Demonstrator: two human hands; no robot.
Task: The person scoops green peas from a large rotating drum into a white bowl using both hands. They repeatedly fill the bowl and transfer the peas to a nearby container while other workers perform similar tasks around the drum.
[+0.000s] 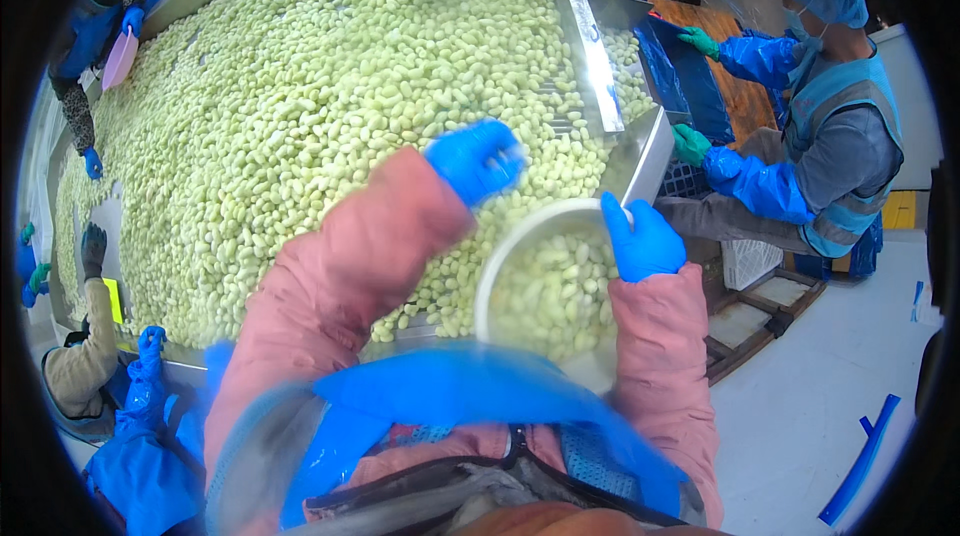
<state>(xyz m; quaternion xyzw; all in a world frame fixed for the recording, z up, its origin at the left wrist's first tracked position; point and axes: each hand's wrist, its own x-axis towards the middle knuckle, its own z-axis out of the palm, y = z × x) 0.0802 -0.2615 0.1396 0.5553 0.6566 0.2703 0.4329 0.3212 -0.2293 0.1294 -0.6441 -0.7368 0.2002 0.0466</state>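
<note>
A wide metal sorting table (109, 217) is heaped with pale green oval fruits or beans (300, 93). Over the heap in front of me, my left hand (476, 161), in a blue glove, has its fingers bent downward; blur hides whether anything is between them. At the table's near right corner, my right hand (646, 239), also blue-gloved, grips the rim of a round white plastic basin (487, 281), with the index finger stretched along the edge. Many of the same green pieces (559, 288) lie in the basin, which is partly blurred and overlaps my apron.
A metal bar (594, 55) crosses the outlet at right. Beside it a co-worker (840, 108) in green gloves holds a blue plastic bag (686, 78). Co-workers' hands reach in from the far edge and the left, one with a pink basin (120, 59). A wooden frame (765, 318) lies right.
</note>
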